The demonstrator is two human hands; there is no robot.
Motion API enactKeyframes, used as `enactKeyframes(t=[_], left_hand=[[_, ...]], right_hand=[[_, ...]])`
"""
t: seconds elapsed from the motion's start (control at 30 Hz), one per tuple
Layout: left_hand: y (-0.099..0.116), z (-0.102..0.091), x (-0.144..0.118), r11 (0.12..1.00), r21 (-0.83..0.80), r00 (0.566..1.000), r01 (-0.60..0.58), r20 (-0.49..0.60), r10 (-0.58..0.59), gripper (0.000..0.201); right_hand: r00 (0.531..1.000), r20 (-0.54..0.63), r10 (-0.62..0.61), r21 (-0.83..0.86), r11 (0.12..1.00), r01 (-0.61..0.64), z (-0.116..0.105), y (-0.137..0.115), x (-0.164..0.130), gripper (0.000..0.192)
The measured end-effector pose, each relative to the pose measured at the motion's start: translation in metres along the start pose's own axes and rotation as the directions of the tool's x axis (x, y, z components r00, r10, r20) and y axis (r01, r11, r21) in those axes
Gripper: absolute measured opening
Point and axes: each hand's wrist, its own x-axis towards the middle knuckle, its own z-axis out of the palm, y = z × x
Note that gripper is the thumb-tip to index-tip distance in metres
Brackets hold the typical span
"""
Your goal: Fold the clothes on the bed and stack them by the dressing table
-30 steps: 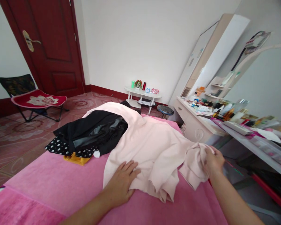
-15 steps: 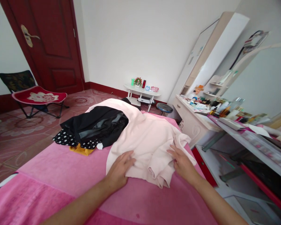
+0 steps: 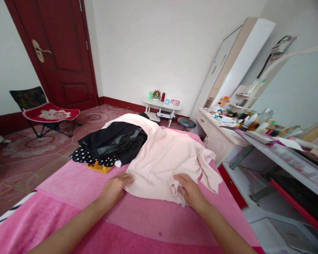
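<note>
A pale pink long-sleeved garment (image 3: 159,158) is spread over the bed, with one sleeve lying out to the right. My left hand (image 3: 115,188) is at its near left corner, fingers closed on the edge. At the near right edge, the fingers of my right hand (image 3: 190,192) curl over a bunched fold of the same cloth. To the left lies a heap of black clothing (image 3: 119,141), partly covered by the pink garment. A black polka-dot cloth (image 3: 81,155) and a yellow cloth (image 3: 99,168) stick out from under the heap.
The bed has a pink cover (image 3: 69,183). Along the right stand a dressing table (image 3: 217,127) crowded with bottles and a grey shelf desk (image 3: 286,151). A low white table (image 3: 161,103), a round stool (image 3: 187,122) and a red folding chair (image 3: 53,113) stand beyond the bed.
My left hand has moved left to the garment's corner. My right hand has shifted left onto the bunched fold, and the sleeve now lies apart on the right. The view has turned slightly.
</note>
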Motion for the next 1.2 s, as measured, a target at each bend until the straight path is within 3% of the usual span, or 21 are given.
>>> enactKeyframes(t=[0.07, 0.17, 0.3, 0.37, 0.5, 0.63, 0.77, 0.87, 0.97, 1.1, 1.2], left_hand=[[-0.003, -0.010, 0.002, 0.999, 0.036, 1.000, 0.008, 0.015, -0.008, 0.032], [0.001, -0.022, -0.001, 1.000, 0.026, 1.000, -0.011, 0.024, 0.010, 0.028], [0.014, -0.025, -0.016, 0.987, -0.085, 0.988, -0.136, 0.057, 0.141, 0.038], [0.017, -0.021, -0.023, 0.985, -0.069, 0.983, -0.161, 0.074, 0.166, 0.048], [0.015, -0.010, -0.021, 0.988, -0.019, 0.986, -0.154, 0.065, 0.155, 0.043], [0.010, -0.002, -0.007, 0.983, -0.007, 0.980, -0.185, 0.072, 0.185, 0.037], [0.015, -0.007, 0.008, 0.987, 0.008, 0.983, -0.158, 0.091, 0.157, 0.032], [0.028, -0.030, 0.020, 0.987, 0.067, 0.987, -0.144, 0.081, 0.139, 0.023], [0.045, -0.069, 0.027, 0.977, 0.125, 0.984, -0.175, 0.060, 0.169, 0.018], [0.062, -0.120, 0.025, 0.963, 0.129, 0.971, -0.238, 0.063, 0.232, 0.018], [0.061, -0.133, 0.015, 0.962, 0.088, 0.961, -0.257, 0.132, 0.244, 0.017]], right_hand=[[0.999, -0.050, 0.006, 0.047, 0.999, -0.004, -0.010, 0.001, -0.007, 0.036], [0.974, -0.215, 0.074, 0.129, 0.991, -0.047, -0.034, 0.005, -0.026, 0.027], [0.866, -0.424, 0.263, 0.300, 0.944, -0.140, -0.054, 0.032, -0.069, 0.029], [0.857, -0.390, 0.337, 0.329, 0.920, -0.212, -0.052, 0.052, -0.095, 0.031], [0.929, -0.197, 0.313, 0.132, 0.948, -0.291, -0.032, 0.078, -0.132, 0.033], [0.920, -0.255, 0.299, -0.035, 0.948, -0.317, -0.011, 0.077, -0.137, 0.069], [0.866, -0.352, 0.355, -0.002, 0.925, -0.380, -0.004, 0.077, -0.125, 0.053], [0.807, -0.480, 0.345, 0.092, 0.934, -0.345, -0.019, 0.075, -0.117, 0.038], [0.765, -0.587, 0.265, 0.132, 0.964, -0.233, -0.052, 0.059, -0.115, 0.022], [0.788, -0.580, 0.207, 0.105, 0.978, -0.179, -0.102, 0.031, -0.125, 0.008], [0.806, -0.541, 0.240, 0.090, 0.970, -0.228, -0.122, 0.029, -0.142, 0.011]])
